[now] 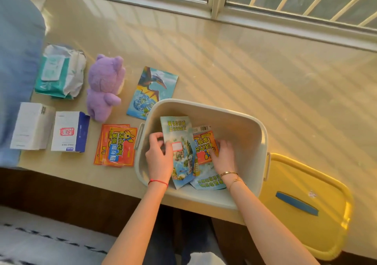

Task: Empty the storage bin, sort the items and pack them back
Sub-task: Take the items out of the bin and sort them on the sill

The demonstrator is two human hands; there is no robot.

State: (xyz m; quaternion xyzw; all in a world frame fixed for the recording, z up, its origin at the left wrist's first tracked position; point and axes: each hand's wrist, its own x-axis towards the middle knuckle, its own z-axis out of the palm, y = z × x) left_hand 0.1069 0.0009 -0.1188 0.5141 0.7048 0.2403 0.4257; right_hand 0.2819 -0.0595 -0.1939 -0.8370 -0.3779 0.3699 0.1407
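Note:
A pale grey storage bin stands at the front edge of the window ledge. Both my hands are inside it. My left hand grips the left edge of a blue-green picture packet that is tilted up. My right hand rests with bent fingers on an orange-red warmer pack lying on the bin floor. Another blue packet lies under my right wrist. Laid out left of the bin are a stack of orange-red warmer packs, a dinosaur packet and a purple plush bear.
At the far left lie a wet-wipes pack, a white box and a white-and-blue box. The yellow bin lid with a blue handle lies right of the bin, overhanging the ledge. A window frame runs along the back.

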